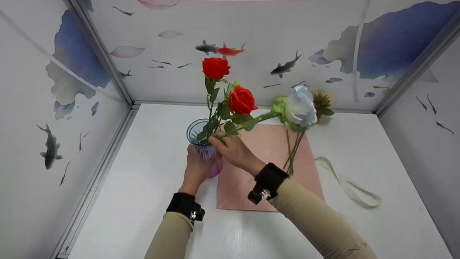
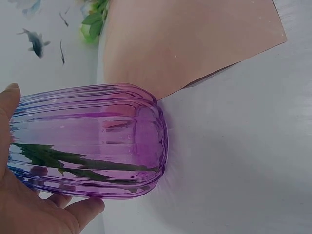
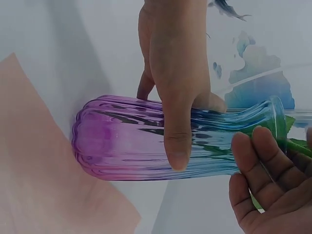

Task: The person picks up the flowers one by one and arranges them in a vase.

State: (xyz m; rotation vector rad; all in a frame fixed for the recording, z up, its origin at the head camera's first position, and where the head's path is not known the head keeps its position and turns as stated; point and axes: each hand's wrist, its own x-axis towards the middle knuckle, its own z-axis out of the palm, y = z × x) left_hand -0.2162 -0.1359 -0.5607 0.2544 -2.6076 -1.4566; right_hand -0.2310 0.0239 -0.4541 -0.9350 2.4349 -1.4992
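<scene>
My left hand [image 1: 198,163] grips the ribbed glass vase [image 2: 92,141], blue at the mouth and purple at the base. The vase is tilted, and green stems show through its wall. Two red roses [image 1: 242,100] stand up out of the vase mouth. At the rim, my right hand [image 1: 235,151] pinches the leafy green stem of a white rose [image 1: 301,106], whose bloom leans far to the right. In the right wrist view the curled fingers [image 3: 265,156] of that hand are beside the rim, partly covering the stem.
A pink sheet of paper [image 1: 248,194] lies on the white table [image 1: 151,180]. Past the white rose lie a brownish-yellow flower [image 1: 321,100] and several thin stems [image 1: 293,154]. A pale ribbon [image 1: 354,189] curls at the right. Printed walls [image 1: 251,28] enclose the back and sides.
</scene>
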